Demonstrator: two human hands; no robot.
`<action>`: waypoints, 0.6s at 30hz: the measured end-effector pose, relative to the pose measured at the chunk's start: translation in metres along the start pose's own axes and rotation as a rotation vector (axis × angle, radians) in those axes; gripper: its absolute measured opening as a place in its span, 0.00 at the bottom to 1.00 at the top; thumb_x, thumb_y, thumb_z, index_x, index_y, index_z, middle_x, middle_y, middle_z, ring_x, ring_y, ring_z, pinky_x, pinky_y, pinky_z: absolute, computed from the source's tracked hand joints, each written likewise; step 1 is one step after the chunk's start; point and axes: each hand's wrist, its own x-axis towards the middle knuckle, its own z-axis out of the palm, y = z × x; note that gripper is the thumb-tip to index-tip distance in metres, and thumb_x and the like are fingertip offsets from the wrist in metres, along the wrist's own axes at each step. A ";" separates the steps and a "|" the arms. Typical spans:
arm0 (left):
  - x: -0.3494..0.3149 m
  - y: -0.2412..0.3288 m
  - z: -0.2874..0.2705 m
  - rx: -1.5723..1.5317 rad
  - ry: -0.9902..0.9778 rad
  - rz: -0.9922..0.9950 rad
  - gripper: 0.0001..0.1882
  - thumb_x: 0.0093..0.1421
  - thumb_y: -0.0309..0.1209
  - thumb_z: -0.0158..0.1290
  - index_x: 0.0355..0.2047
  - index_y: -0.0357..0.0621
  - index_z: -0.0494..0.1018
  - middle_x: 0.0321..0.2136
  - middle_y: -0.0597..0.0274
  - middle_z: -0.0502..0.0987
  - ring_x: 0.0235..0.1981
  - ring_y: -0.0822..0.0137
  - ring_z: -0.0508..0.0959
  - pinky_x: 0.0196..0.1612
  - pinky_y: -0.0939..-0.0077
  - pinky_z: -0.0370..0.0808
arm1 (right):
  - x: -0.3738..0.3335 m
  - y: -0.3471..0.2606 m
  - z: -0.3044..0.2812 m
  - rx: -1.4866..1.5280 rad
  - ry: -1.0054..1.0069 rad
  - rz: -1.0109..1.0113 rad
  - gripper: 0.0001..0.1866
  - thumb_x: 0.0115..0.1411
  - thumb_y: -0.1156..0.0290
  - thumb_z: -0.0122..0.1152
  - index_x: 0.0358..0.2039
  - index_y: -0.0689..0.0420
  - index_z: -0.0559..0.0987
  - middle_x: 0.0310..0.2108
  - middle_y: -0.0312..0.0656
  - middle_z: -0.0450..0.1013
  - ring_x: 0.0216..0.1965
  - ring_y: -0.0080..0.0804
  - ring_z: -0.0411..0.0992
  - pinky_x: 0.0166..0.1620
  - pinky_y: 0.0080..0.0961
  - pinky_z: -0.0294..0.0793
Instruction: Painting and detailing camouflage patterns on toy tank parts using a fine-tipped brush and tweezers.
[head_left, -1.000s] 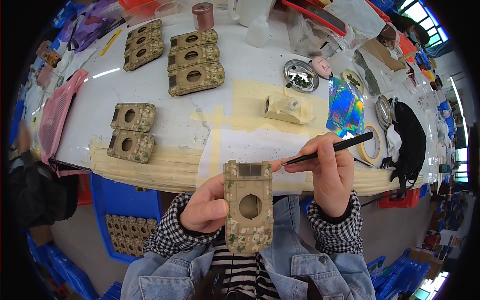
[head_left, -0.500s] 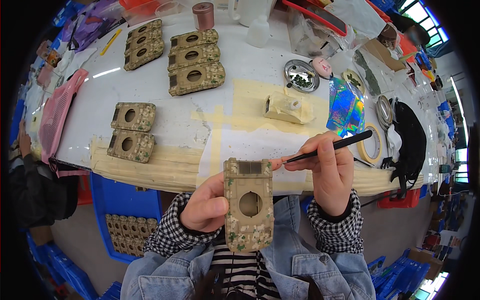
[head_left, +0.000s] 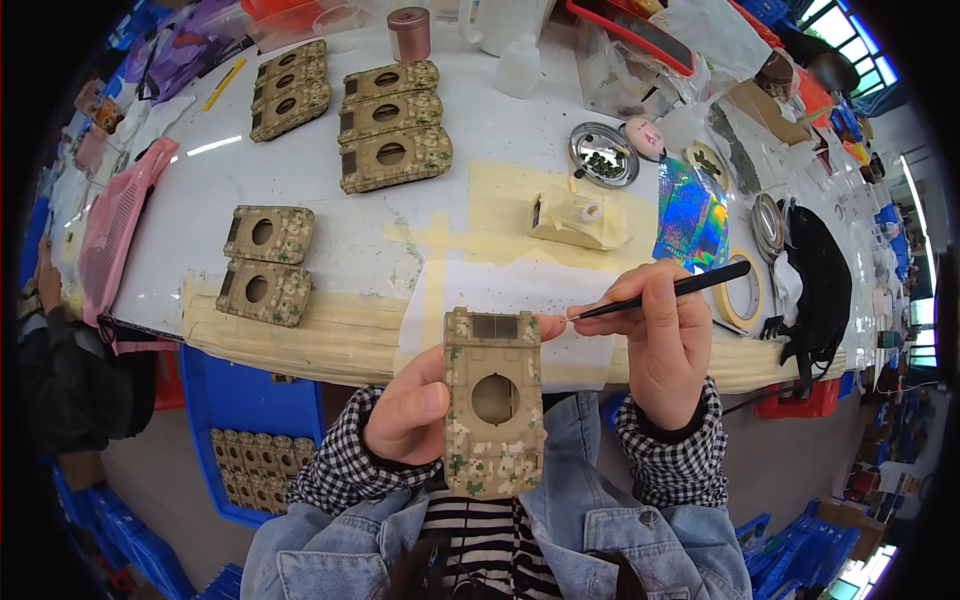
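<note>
My left hand (head_left: 405, 410) grips a camouflage model tank hull (head_left: 492, 358) upright in front of my chest, thumb along its left edge. The hull has a round hole in its middle and a dark grille panel at its top end. A fingertip of that hand shows past the hull's upper right corner. Close to this fingertip is the fine tip of the black tweezers (head_left: 685, 287), which my right hand (head_left: 668, 335) pinches like a pen. Whether the tip holds or touches anything is too small to tell.
Several similar hulls (head_left: 395, 152) stand in groups on the white table's left half. More lie in a blue crate (head_left: 205, 395) below. A taped block (head_left: 575, 218), a metal dish (head_left: 603, 155) with small green pieces, holographic sheets (head_left: 690, 215) and a tape roll (head_left: 740, 298) sit to the right.
The hull in my left hand has shifted slightly left and up. My right hand with the tweezers has moved a little to the right.
</note>
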 end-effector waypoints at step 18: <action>0.007 -0.009 0.004 -0.514 0.051 0.044 0.29 0.67 0.47 0.27 0.62 0.44 0.47 0.56 0.45 0.61 0.50 0.56 0.72 0.48 0.65 0.76 | 0.000 -0.035 0.008 -0.157 -0.377 -0.367 0.09 0.61 0.72 0.52 0.33 0.65 0.75 0.30 0.46 0.73 0.31 0.32 0.71 0.37 0.24 0.70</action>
